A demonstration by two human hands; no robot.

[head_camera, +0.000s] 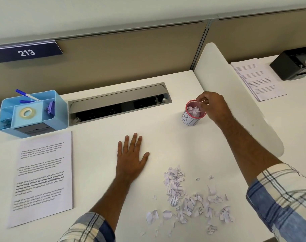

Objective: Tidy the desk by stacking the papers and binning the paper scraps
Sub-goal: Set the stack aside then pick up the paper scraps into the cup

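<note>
A small cup-shaped bin [189, 120] with a red rim and a hand-lettered white label stands on the white desk [100, 172], partly filled with torn paper. My right hand [212, 106] hovers over its rim, fingertips pinched together on what looks like a small white scrap. A loose pile of paper scraps [189, 199] lies near the front edge, between my two forearms. My left hand [131, 154] rests flat on the desk, fingers spread, holding nothing. A printed paper sheet [42, 179] lies at the left.
A blue desk organiser [59, 109] with pens, tape and clips stands back left. A grey cable hatch [119, 102] is open along the back. A white divider [236, 102] separates a neighbouring desk holding stacked papers [257, 81] and a black box [293, 63].
</note>
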